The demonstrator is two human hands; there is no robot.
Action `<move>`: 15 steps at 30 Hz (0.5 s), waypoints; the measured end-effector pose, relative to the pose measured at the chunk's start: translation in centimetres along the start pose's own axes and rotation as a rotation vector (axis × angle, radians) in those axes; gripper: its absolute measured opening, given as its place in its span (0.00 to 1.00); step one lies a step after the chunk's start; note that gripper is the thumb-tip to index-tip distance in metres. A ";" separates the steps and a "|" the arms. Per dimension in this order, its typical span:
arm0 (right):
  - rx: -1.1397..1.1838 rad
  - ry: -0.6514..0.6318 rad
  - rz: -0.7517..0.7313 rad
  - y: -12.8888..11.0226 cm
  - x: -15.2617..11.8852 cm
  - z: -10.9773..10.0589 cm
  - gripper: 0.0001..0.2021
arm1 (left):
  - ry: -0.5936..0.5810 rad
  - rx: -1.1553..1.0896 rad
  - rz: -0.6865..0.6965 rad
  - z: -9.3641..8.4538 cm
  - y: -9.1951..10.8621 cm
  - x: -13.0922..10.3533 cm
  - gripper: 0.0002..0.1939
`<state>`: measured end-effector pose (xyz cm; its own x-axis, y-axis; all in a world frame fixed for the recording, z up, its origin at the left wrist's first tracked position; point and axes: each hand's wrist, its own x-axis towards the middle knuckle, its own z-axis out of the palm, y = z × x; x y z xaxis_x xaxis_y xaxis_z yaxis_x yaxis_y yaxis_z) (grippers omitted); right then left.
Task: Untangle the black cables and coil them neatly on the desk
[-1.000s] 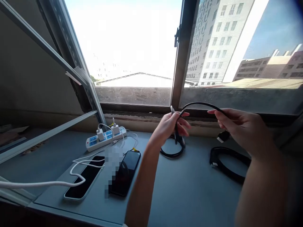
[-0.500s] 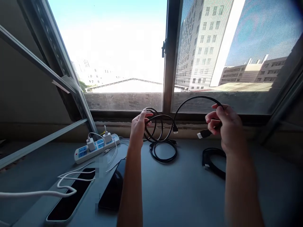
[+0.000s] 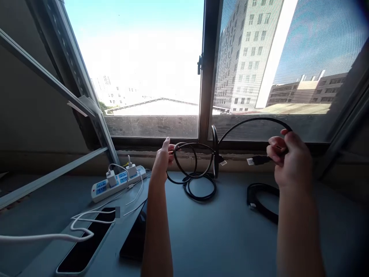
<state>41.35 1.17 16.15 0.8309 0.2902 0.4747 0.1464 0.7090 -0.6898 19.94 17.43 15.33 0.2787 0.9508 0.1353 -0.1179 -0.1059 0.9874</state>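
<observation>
My right hand (image 3: pixel 290 154) is closed around one end of a black HDMI cable (image 3: pixel 253 120). One plug (image 3: pixel 256 161) sticks out to the left below its fingers. From there the cable arcs left into loose loops hanging in the air above the table. The other plug (image 3: pixel 222 160) dangles beside those loops. My left hand (image 3: pixel 164 157) is at the loops' left side, thumb raised and fingers apart. The loops touch or pass its fingertips; exactly where is hidden.
A coiled black cable (image 3: pixel 201 199) lies on the table (image 3: pixel 219 238) below the loops, and a thicker coil (image 3: pixel 261 207) lies at right. Left are a power strip (image 3: pixel 119 182) with white chargers and two phones, one (image 3: pixel 89 246) under white cords. A window frame (image 3: pixel 206 96) stands behind.
My right hand has moved right, stretching the cable's arc. My left hand has shifted slightly left and down, its thumb lifting away. Some loops have swung right and turned edge-on.
</observation>
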 end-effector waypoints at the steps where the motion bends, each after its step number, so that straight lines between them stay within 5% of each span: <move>1: 0.038 0.013 -0.005 0.0 0.0 0.1 0.04 | -0.018 0.034 -0.007 -0.1 0.0 0.0 0.25; 5: 0.157 0.069 -0.008 -0.3 0.0 0.1 0.03 | -0.004 0.110 -0.013 0.0 0.2 -0.4 0.26; 10: 0.232 0.126 0.059 -0.5 0.4 -0.9 0.04 | -0.103 -0.231 0.085 0.2 1.0 -0.7 0.29; 15: 0.130 0.157 -0.045 -0.3 1.8 -2.7 0.02 | 0.126 -0.265 0.230 -0.2 1.7 -1.3 0.27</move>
<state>44.25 -0.28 15.73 0.9001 0.1598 0.4053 0.1231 0.7992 -0.5883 19.14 16.05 16.76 0.0990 0.9411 0.3234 -0.4115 -0.2572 0.8744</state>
